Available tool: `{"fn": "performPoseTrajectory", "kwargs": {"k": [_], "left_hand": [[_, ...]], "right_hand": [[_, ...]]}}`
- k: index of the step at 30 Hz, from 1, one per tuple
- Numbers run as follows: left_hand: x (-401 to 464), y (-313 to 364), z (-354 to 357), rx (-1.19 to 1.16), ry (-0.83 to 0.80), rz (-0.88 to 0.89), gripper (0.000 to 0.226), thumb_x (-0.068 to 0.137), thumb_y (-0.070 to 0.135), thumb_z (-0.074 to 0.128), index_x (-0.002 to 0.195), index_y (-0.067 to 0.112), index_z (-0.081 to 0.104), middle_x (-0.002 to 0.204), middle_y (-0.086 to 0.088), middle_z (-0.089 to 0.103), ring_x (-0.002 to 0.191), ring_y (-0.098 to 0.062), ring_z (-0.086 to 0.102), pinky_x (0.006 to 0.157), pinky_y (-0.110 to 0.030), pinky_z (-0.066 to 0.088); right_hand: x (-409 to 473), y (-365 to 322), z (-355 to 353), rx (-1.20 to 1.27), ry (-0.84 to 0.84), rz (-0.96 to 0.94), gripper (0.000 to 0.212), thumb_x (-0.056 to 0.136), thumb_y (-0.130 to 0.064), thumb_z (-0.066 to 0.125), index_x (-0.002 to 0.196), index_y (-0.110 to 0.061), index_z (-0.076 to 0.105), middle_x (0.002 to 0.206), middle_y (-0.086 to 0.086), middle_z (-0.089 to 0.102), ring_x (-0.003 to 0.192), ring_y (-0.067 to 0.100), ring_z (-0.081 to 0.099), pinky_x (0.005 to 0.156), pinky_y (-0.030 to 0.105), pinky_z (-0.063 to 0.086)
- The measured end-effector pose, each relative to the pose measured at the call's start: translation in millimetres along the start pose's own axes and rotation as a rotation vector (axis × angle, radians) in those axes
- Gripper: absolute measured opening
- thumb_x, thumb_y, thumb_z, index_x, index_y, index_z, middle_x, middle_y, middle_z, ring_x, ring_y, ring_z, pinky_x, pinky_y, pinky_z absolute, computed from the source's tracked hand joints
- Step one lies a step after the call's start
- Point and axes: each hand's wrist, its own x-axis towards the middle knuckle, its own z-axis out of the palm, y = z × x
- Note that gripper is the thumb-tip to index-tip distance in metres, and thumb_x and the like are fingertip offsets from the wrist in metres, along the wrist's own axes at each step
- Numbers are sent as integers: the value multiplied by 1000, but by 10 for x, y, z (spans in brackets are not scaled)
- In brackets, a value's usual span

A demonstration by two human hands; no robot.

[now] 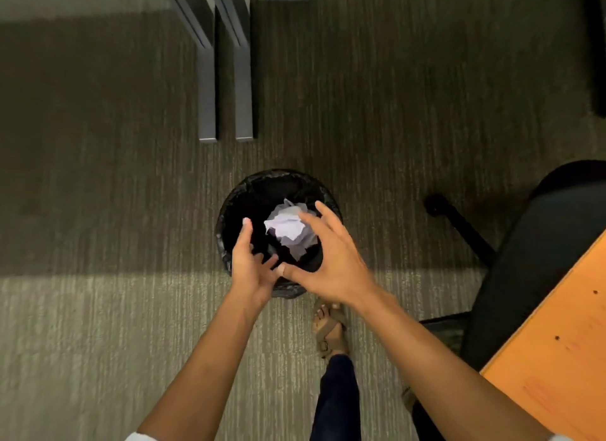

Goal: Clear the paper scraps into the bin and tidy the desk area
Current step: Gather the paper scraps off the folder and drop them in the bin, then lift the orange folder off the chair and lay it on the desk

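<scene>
A round black bin (259,184) with a black liner stands on the carpet below me. A crumpled wad of white paper scraps (288,229) sits in its mouth, between my two hands and touching neither that I can tell. My left hand (251,266) hovers over the bin's near-left rim with fingers spread. My right hand (331,260) is over the near-right rim, fingers apart, palm down. Both hands hold nothing. The bin's near wall is hidden behind my hands.
An orange wooden desk corner (557,348) juts in at the lower right. A black office chair (531,250) with a caster leg stands beside it. Two grey metal table legs (226,89) rise beyond the bin. My sandalled foot (329,329) is just behind the bin.
</scene>
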Motion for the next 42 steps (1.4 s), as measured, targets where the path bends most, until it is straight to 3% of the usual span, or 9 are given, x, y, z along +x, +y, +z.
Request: {"fn": "performPoseTrajectory", "kwargs": {"k": [5, 7, 13, 17, 21, 25, 29, 34, 42], "left_hand": [[154, 71, -235, -73, -12, -119, 99, 80, 80, 47, 156, 21, 27, 160, -19, 30, 146, -46, 27, 116, -68, 20], [178, 9, -241, -50, 9, -139, 103, 79, 80, 50, 159, 23, 17, 164, -18, 19, 148, -46, 20, 111, -65, 26], [85, -328, 191, 202, 26, -95, 63, 85, 62, 62, 134, 23, 55, 128, 2, 61, 113, -22, 65, 85, -39, 57], [14, -604, 683, 456, 84, 20, 103, 79, 58, 73, 157, 23, 15, 163, -2, 24, 146, -28, 32, 118, -53, 31], [-189, -919, 1338, 537, -74, -13, 112, 57, 63, 80, 150, 19, 35, 152, -3, 43, 138, -28, 44, 115, -54, 35], [-445, -1361, 1857, 835, -122, 99, 53, 82, 44, 76, 122, 16, 54, 105, -3, 60, 93, -20, 60, 86, -39, 50], [-782, -1943, 2134, 1199, -380, 230, 28, 87, 38, 73, 103, 18, 60, 93, 1, 67, 92, -19, 68, 77, -32, 52], [-1082, -2637, 2113, 1629, -440, 379, 52, 85, 40, 72, 126, 14, 53, 118, -2, 61, 108, -22, 60, 86, -31, 48], [-1119, -2939, 2167, 1542, -523, 426, 28, 92, 24, 69, 115, 15, 57, 106, 4, 63, 102, -20, 63, 83, -32, 53]], "right_hand": [[-67, 192, -82, 277, -2, 222, 115, 52, -88, 70, 151, -46, 29, 164, -23, 8, 152, 5, 13, 118, 40, 28], [-143, 319, -173, 362, 42, 311, 119, 46, -91, 70, 149, -46, 32, 164, -21, 12, 150, 6, 19, 119, 47, 32], [-511, 646, -471, 535, 261, 426, 103, 57, -72, 76, 148, -39, 39, 160, -13, 31, 141, 4, 33, 95, 23, 34], [-772, 806, -695, 577, 338, 440, 105, 56, -69, 75, 149, -36, 38, 161, -12, 28, 142, 6, 32, 85, 12, 36], [-1028, 1013, -1024, 521, 549, 398, 92, 63, -64, 76, 144, -33, 46, 158, -16, 31, 137, 5, 40, 101, 32, 46], [-1352, 1426, -1491, 241, 839, 375, 57, 83, -31, 81, 134, -21, 57, 148, -6, 47, 124, 11, 53, 88, 35, 55], [-1845, 2009, -1845, 66, 1052, 666, 57, 81, -26, 81, 130, -18, 55, 149, 9, 43, 137, 30, 39, 108, 39, 37], [-2460, 2519, -2023, 143, 907, 1281, 100, 72, -52, 83, 148, -13, 31, 157, 17, 23, 140, 43, 24, 108, 63, 30], [-2859, 2964, -2098, 160, 868, 1281, 115, 63, -62, 85, 149, -14, 28, 146, 22, 41, 134, 43, 39, 104, 62, 40]]}}
